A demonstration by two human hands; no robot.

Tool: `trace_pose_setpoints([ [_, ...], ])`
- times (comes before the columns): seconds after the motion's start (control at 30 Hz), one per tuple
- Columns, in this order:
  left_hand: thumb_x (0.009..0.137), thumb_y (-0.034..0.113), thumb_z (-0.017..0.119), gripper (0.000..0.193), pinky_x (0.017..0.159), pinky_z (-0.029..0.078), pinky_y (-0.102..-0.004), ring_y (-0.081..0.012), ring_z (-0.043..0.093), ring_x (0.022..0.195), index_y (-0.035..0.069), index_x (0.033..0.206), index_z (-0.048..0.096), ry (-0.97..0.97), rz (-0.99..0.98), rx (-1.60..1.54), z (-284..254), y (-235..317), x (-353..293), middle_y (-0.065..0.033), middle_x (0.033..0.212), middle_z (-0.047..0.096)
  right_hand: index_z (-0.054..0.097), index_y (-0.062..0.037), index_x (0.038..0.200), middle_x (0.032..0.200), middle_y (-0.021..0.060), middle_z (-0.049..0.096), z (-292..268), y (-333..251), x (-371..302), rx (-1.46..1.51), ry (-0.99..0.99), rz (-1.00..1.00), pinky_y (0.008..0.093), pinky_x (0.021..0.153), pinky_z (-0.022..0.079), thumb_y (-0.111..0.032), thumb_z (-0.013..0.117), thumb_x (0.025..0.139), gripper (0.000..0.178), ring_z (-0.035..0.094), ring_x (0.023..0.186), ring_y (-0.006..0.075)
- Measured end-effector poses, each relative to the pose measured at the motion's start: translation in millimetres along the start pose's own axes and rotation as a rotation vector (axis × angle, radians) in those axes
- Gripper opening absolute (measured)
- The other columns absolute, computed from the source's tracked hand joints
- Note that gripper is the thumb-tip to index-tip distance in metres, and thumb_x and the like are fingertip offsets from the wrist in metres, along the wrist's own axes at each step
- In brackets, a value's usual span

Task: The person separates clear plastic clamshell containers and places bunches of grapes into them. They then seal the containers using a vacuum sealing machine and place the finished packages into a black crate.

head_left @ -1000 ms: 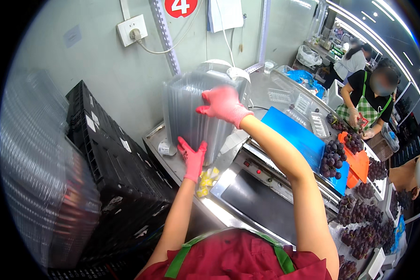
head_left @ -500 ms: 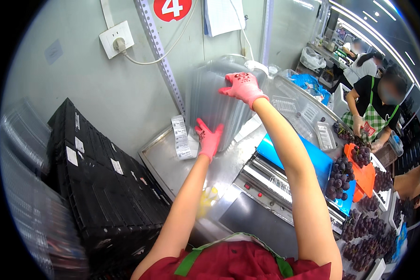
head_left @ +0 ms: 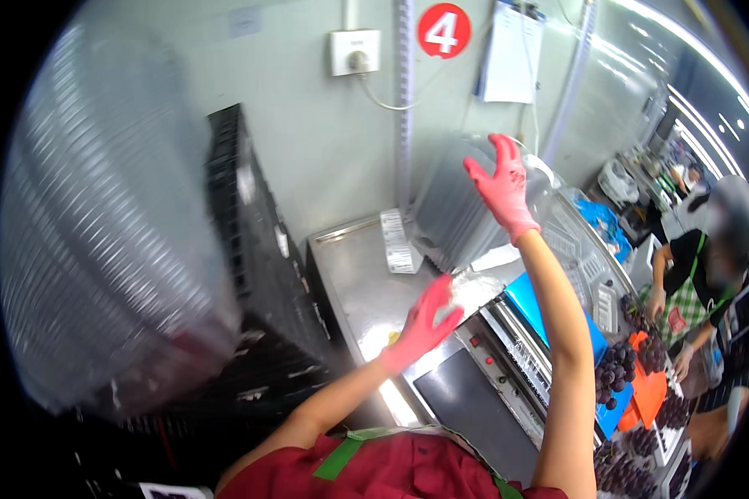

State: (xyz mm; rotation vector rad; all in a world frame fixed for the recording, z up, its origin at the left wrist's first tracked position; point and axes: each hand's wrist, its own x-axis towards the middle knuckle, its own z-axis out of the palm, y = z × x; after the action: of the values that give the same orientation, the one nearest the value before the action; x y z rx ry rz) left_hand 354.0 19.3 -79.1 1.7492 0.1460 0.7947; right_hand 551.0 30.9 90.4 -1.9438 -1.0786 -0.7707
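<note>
Both my hands wear pink gloves and hold nothing. My right hand (head_left: 506, 187) is raised in front of the upper part of a stack of clear plastic trays (head_left: 458, 220), fingers spread. The stack stands upright near the wall at the back of the steel table (head_left: 349, 274). Lower down, my left hand (head_left: 424, 326) hovers over the table, thumb apart from the fingers, away from the stack. Close to it is a film-wrapping machine (head_left: 508, 353) with a dark flat plate (head_left: 474, 407). A printed label strip (head_left: 398, 241) lies beside the stack's foot.
At the left rises a tall pile of clear plastic trays (head_left: 116, 216), beside black crates (head_left: 266, 224). Dark grapes (head_left: 614, 374) and an orange piece (head_left: 647, 395) lie at the right. A co-worker in a green checked apron (head_left: 678, 312) stands beyond. A wall socket (head_left: 355, 51) holds a plug.
Both hands have let go of the tray stack. My left hand has come down and nearer; the right has lifted off it. The view has swung left, bringing the tall tray pile further in.
</note>
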Motion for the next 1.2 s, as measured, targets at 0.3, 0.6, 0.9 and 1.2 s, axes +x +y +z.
trace_pose_setpoints([
  [0.3,0.088,0.03,0.046,0.052,0.083,0.046,-0.0328,-0.0247,0.059,0.09,-0.005,0.125,0.034,0.495,0.515,0.055,-185.4,172.7,-150.2,-0.0173,0.102,0.057,0.039,0.004,0.117,0.111,0.0185,0.043,-179.7,-288.1,21.3,0.89,-0.11,-0.625,0.0413,0.085,0.038,-0.044,0.054,0.081,0.062,0.043,0.101,0.0287],
  [0.6,0.093,0.037,0.037,0.05,0.1,0.035,-0.0419,-0.0302,0.044,0.114,-0.001,0.126,0.033,0.669,0.297,-0.407,-212.4,229.3,-159.8,-0.0161,0.121,0.044,0.065,-0.0001,0.074,0.064,0.012,0.061,-228.1,-327.5,23.4,0.577,-0.926,-0.541,0.0304,0.063,0.05,-0.05,0.064,0.074,0.05,0.057,0.058,0.0175],
  [0.9,0.082,0.019,0.05,0.029,0.066,0.043,-0.0295,-0.0195,0.055,0.073,0.004,0.107,0.046,0.601,0.399,-0.064,-186.2,190.6,-162.5,-0.0081,0.079,0.055,0.053,-0.0123,0.063,0.06,0.0021,0.051,-239.9,-271.5,-84.1,0.297,0.039,-1.111,0.0315,0.057,0.044,-0.041,0.069,0.062,0.033,0.055,0.06,0.0191],
  [1.2,0.076,0.003,0.057,0.038,0.073,0.051,-0.0346,-0.0122,0.048,0.072,0.008,0.108,0.036,0.374,0.037,-0.516,-92.5,188.7,-123.3,-0.0015,0.083,0.047,0.061,0.0002,0.07,0.057,0.0052,0.056,-272.5,-172.8,-106.8,0.324,0.089,-0.421,0.0238,0.048,0.042,-0.043,0.078,0.061,0.047,0.052,0.049,0.0145],
])
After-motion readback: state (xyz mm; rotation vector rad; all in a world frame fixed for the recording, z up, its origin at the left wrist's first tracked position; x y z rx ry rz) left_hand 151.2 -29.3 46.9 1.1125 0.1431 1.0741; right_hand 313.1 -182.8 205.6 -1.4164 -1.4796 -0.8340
